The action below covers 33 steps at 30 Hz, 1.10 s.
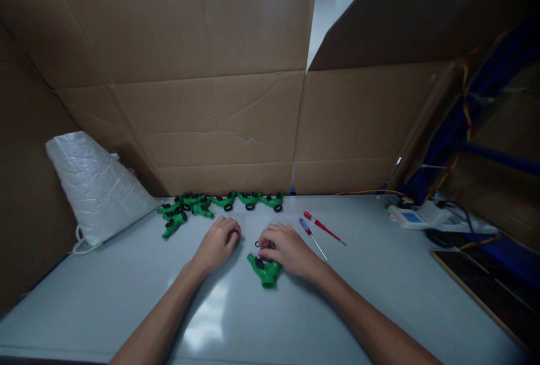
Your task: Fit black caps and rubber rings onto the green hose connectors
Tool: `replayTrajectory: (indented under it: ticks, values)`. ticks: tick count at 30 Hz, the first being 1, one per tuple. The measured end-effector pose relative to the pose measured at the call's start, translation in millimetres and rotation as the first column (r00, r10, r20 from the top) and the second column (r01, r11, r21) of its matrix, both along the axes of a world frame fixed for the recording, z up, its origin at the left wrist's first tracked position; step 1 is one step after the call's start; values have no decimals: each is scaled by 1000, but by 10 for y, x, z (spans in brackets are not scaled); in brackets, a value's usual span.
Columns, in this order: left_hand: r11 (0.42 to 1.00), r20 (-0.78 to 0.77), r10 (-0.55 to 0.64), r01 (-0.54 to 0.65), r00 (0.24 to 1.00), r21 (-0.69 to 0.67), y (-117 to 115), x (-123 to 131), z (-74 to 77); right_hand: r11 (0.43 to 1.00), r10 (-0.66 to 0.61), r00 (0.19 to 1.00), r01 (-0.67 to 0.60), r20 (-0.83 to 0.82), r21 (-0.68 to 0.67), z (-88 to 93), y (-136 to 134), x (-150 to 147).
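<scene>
My left hand point(219, 244) rests knuckles-up on the grey table point(126, 297) with its fingers curled under; what they hold, if anything, is hidden. My right hand point(283, 249) lies just to its right, fingers curled and pinched over a small black ring point(257, 244). A green plastic part point(265, 270) with a black piece on it lies on the table right below my right hand's fingers, touching or nearly so. Several similar green parts point(219, 203) sit in a row near the cardboard wall, beyond both hands.
A red-handled screwdriver point(323, 227) and a purple-handled one point(311, 234) lie right of my right hand. A white plastic bag point(95, 185) leans at the left. Cardboard walls point(211, 117) enclose the back and sides. A white device with cables point(415, 216) sits far right.
</scene>
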<state>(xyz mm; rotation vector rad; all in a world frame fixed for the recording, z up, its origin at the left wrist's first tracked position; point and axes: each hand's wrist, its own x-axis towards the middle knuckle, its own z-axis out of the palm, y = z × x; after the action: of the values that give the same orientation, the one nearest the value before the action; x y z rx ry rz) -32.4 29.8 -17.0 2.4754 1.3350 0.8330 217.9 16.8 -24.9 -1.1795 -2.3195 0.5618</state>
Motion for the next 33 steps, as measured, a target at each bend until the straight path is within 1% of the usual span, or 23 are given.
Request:
replayTrajectory:
  ticks: [3,7,12,16,19,22,25,30,33]
  values:
    - [1000,-8,-12,12,1000,2,-7,9,12,1000,6,1000,-6,-21,-10,-30,24,0]
    - [999,-27,-34,33,999,-28,-10,24,17,999,33,998,-35,-49,-38,-68,47,29]
    - [994,26,-53,55,998,-96,-27,57,9,998,51,996,-54,-76,-41,-91,41,112]
    - [983,80,-51,64,995,-174,-45,78,49,997,75,996,-76,-57,-7,-63,13,133]
    - [954,163,-40,87,986,-288,-45,72,93,997,78,997,-78,-25,15,-34,-5,108]
    - [904,222,-81,165,972,-394,-38,68,114,996,81,997,-81,-2,30,-31,-4,83]
    - [874,260,-101,211,960,-438,-40,89,101,995,92,996,-93,7,30,-41,8,80]
    - [837,223,-138,235,965,-495,-38,100,70,994,108,994,-109,6,30,-38,2,100]
    - [817,254,-152,267,955,-511,-5,64,79,991,128,992,-128,16,47,-40,-2,105]
